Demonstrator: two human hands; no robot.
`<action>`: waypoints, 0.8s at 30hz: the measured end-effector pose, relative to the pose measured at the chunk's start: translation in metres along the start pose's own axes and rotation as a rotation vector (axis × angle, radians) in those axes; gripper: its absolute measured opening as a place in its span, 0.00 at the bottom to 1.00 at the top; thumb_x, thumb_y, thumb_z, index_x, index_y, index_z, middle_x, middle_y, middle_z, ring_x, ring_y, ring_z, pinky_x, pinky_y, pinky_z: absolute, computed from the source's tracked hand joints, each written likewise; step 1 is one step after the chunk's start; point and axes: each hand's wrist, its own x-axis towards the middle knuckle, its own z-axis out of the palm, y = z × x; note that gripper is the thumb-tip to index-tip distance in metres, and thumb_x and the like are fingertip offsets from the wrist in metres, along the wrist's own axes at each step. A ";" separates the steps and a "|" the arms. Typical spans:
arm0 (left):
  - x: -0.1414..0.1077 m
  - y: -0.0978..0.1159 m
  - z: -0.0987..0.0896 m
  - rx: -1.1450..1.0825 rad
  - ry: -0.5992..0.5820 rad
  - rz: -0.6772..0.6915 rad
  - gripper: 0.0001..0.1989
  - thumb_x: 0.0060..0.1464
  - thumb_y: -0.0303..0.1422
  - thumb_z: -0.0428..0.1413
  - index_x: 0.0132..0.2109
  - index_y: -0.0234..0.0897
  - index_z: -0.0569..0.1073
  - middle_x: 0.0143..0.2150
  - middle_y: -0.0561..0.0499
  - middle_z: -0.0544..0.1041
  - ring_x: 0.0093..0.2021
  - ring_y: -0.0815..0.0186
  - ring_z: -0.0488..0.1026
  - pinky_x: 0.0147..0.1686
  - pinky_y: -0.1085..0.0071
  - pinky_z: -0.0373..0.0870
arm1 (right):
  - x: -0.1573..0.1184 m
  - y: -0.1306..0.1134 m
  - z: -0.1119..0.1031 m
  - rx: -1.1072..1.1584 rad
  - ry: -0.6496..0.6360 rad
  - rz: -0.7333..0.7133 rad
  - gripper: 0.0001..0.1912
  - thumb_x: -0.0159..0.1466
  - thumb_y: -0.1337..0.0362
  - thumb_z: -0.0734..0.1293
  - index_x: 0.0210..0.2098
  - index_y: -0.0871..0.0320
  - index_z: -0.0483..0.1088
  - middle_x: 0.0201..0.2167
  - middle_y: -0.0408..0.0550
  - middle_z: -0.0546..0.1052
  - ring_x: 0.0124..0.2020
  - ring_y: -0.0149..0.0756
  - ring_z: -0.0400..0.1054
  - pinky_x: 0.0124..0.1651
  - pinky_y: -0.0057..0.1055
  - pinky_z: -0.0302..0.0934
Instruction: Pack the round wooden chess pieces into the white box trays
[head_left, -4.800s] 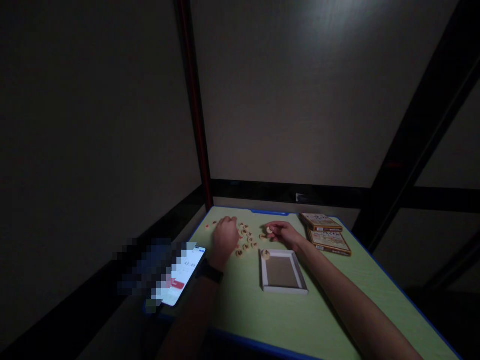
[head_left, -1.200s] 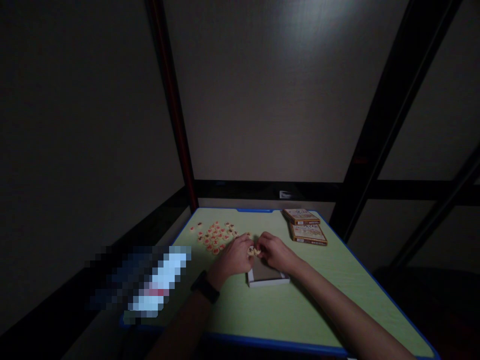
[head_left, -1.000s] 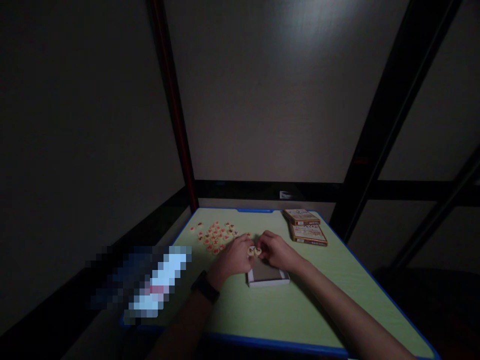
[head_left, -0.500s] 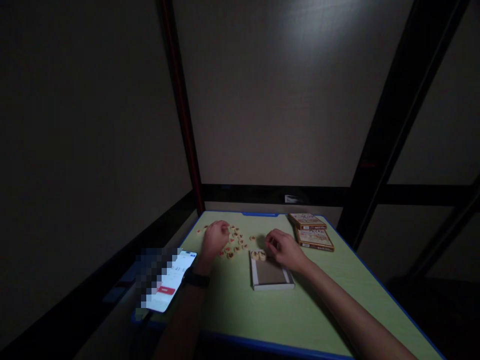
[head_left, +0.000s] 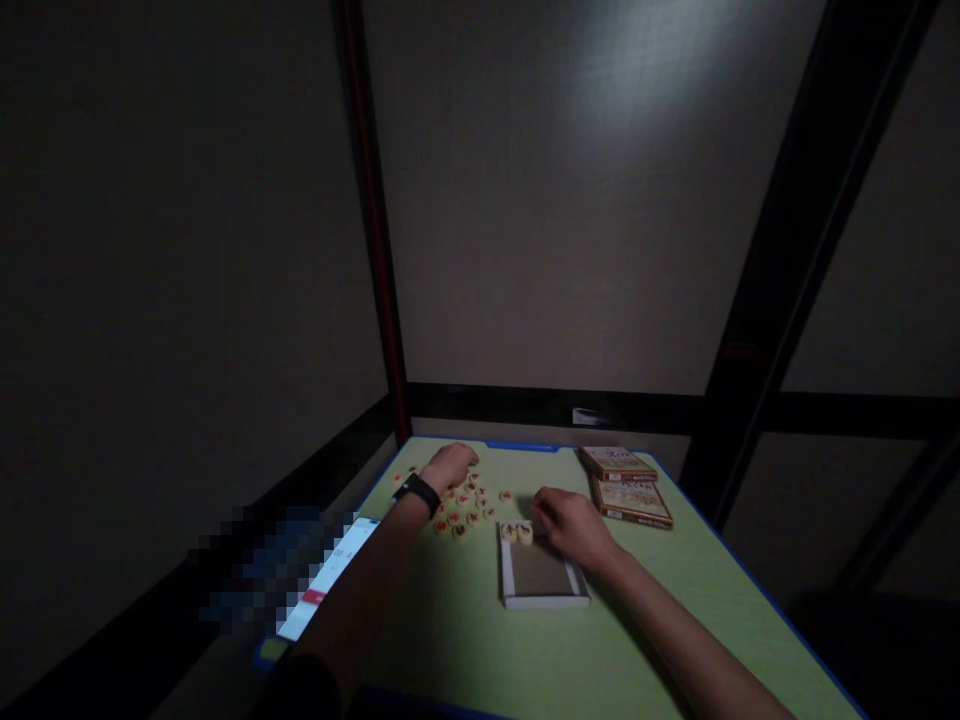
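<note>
Round wooden Chinese chess pieces (head_left: 459, 532) with red or dark characters lie scattered on the left half of the table. My left hand (head_left: 451, 464), with a dark band at the wrist, reaches over the far side of this scatter; the back of the hand hides most of its fingers. A shallow open box (head_left: 541, 575) with a brown bottom and white walls lies in front of me. Two chess pieces (head_left: 517, 533) sit side by side in its far left corner. Beside them, at the box's far right edge, my right hand (head_left: 571, 525) has its fingers curled together; what they hold is hidden.
Two printed flat boxes (head_left: 634, 500) overlap at the table's far right. A phone with a lit screen (head_left: 330, 580) lies at the left edge, partly behind my left forearm. One lone piece (head_left: 506, 496) lies between the scatter and my right hand. Walls (head_left: 540, 250) stand behind and left of the green table (head_left: 660, 620).
My left hand has moved farther away and to the right across the scattered pieces, its forearm now covering part of the phone. My right hand stays by the box. The view has tilted slightly up.
</note>
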 end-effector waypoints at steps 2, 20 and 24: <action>0.006 -0.001 0.003 0.012 -0.032 0.006 0.22 0.44 0.15 0.56 0.44 0.40 0.81 0.49 0.42 0.81 0.51 0.58 0.77 0.51 0.69 0.70 | 0.000 0.000 0.001 -0.003 0.004 -0.009 0.07 0.64 0.70 0.62 0.36 0.57 0.72 0.35 0.49 0.80 0.36 0.37 0.72 0.37 0.27 0.56; 0.005 0.023 0.010 0.054 -0.019 -0.041 0.11 0.51 0.24 0.57 0.42 0.33 0.78 0.46 0.37 0.80 0.49 0.56 0.77 0.46 0.70 0.71 | 0.000 -0.004 -0.003 -0.025 0.000 -0.018 0.08 0.63 0.71 0.62 0.35 0.57 0.74 0.35 0.48 0.80 0.35 0.36 0.72 0.36 0.27 0.56; 0.004 0.027 0.010 0.044 0.023 -0.035 0.12 0.50 0.20 0.56 0.42 0.32 0.78 0.45 0.37 0.80 0.49 0.56 0.77 0.48 0.69 0.70 | 0.001 -0.002 -0.001 -0.004 0.011 -0.015 0.08 0.63 0.71 0.62 0.35 0.57 0.74 0.34 0.48 0.80 0.35 0.36 0.73 0.37 0.27 0.58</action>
